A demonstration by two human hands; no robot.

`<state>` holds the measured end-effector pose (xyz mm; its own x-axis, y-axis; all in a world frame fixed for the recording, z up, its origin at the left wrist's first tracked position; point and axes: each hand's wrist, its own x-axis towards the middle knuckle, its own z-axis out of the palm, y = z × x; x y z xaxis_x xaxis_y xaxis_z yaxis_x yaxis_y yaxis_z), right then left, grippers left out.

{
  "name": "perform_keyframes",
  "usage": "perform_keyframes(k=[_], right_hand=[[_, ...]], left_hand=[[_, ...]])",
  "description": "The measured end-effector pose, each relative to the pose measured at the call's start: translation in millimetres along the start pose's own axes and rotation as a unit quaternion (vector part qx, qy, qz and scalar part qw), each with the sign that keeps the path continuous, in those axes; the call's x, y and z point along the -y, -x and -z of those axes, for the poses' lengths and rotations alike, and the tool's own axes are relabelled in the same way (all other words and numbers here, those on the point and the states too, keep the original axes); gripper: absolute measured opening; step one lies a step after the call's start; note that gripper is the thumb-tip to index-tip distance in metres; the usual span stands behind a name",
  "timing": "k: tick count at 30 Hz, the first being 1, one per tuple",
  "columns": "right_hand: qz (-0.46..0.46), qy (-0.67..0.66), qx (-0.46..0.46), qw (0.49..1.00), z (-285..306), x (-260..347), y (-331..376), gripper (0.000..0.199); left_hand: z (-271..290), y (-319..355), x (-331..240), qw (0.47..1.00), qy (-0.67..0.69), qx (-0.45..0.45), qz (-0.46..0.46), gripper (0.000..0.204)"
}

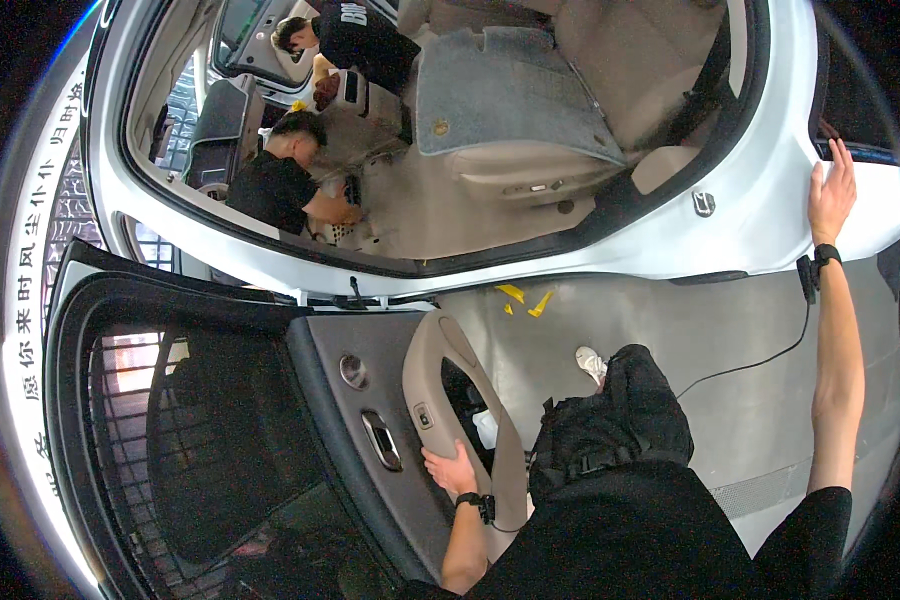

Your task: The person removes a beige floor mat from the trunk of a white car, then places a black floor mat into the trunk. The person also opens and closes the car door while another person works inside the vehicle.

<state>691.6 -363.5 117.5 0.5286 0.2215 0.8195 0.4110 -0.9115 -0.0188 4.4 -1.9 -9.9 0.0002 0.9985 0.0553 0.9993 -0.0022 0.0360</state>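
At the lower middle, my left hand wraps over the beige armrest of the open car door, its fingers curled at the edge. That armrest has a small switch and a deep pocket with something white inside. Close by on the dark door panel are a chrome inner handle and a round speaker cover. Far to the right, my right hand lies flat with fingers stretched on the white car body, holding nothing. Both wrists carry black bands.
Inside the car, a beige seat with a grey cover faces two people in black working near the console. Yellow scraps lie on the grey floor. A thin black cable hangs near my right arm. A black bag is at my front.
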Motion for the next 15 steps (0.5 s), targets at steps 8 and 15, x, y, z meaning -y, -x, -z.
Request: perform_keyframes(k=[8,15], right_hand=[[-0.005,0.004,0.005,1.000,1.6,1.4,0.1,0.045],[0.012,0.006,-0.014,1.000,0.1,1.7,-0.6,0.046]], left_hand=[[0.2,0.0,0.5,1.000,-0.029,-0.004,-0.003,0.083],[1.8,-0.2,-0.6,1.000,-0.003,0.006,0.005,0.083]])
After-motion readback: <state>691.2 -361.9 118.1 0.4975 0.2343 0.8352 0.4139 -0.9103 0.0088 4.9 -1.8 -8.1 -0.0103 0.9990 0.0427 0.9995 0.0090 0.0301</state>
